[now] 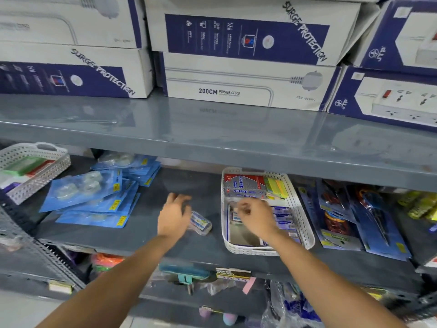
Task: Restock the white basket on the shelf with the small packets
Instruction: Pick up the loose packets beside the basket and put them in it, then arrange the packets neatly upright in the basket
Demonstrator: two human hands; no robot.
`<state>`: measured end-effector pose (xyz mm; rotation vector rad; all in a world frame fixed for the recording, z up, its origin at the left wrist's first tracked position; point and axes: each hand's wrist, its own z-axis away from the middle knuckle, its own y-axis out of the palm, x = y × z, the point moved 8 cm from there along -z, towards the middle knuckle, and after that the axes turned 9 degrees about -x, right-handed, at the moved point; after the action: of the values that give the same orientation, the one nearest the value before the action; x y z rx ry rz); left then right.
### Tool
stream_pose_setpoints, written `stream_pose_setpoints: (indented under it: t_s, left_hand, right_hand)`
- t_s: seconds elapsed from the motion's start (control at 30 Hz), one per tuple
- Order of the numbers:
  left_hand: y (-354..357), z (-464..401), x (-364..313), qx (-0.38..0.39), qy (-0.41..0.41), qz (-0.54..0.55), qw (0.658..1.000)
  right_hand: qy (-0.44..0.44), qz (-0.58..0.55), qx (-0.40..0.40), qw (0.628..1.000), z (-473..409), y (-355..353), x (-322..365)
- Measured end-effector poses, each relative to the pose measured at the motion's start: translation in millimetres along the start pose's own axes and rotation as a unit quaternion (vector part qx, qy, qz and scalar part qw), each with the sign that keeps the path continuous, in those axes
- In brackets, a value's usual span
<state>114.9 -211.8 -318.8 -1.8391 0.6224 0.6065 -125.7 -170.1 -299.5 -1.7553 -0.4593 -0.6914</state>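
Over the perforated white basket, the right hand pinches something blurred.

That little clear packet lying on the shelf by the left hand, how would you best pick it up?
Probably pinch the small packet across its narrow width, from above. It lies flat on the grey shelf, bare space around it, just right of the left hand, beside the white basket.
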Motion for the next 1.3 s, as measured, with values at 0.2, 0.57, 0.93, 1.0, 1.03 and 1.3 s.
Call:
stream_pose_setpoints:
  t_s: [0.2, 0.57, 0.93, 1.0, 1.03, 1.3]
  left_hand:
    - [49.3, -4.0, 56.7, 0.224, -0.012, -0.121, 0.967]
    - [41.9, 3.0, 49.9, 0.216, -0.048, -0.093, 0.971]
    - [34.7, -0.2, -73.3, 0.253, 0.014, 0.083, 0.964]
    - [55.9, 10.2, -89.4, 0.293, 0.060, 0.004, 0.954]
    - [66.9, 16.4, -92.2, 0.318, 0.073, -0.037, 0.945]
    - [120.9, 30.3, -93.7, 0.351, 0.184, -0.268, 0.878]
  right_hand:
    - [-0.098, 0.112, 0.117, 0.982, 7.2, 82.5, 60.3]
    - [-0.073, 0.149, 0.070, 0.984, 3.8, 93.1, 56.8]
    - [0.094, 0.077, -0.072, 0.990, 3.9, -79.9, -41.9]
    - [0.118, 0.096, -0.064, 0.986, 13.6, -84.2, -70.0]
    - [0.123, 0.100, -0.055, 0.986, 17.9, -81.2, -81.0]
    - [0.141, 0.118, -0.041, 0.982, 33.5, -60.3, -122.4]
